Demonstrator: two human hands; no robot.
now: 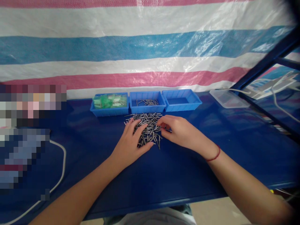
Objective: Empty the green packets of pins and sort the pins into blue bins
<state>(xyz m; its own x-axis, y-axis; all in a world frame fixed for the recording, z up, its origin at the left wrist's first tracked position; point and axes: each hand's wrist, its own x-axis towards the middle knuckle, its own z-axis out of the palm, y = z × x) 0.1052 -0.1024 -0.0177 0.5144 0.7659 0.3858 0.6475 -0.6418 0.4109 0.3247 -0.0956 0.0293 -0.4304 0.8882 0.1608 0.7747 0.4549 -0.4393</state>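
A loose pile of thin silvery nails [150,132] lies on the blue tabletop. My left hand [131,137] rests over the pile's left side, fingers spread, with the fingertips among the nails. At the right edge of the same pile, my right hand [174,129] has its fingers curled in towards the thumb; what sits between the fingertips, if anything, is too small to make out. Just behind the pile stands a blue bin [147,109] with some nails inside. To its left, another blue bin [110,111] holds green and clear plastic packets [106,101].
A third blue bin [184,107] stands at the right of the row. Beyond it lies a translucent plastic lid [229,99]. A dark metal frame [262,62] rises at the right, and a white cable [64,159] curves over the left side. Striped sheeting [140,47] hangs behind.
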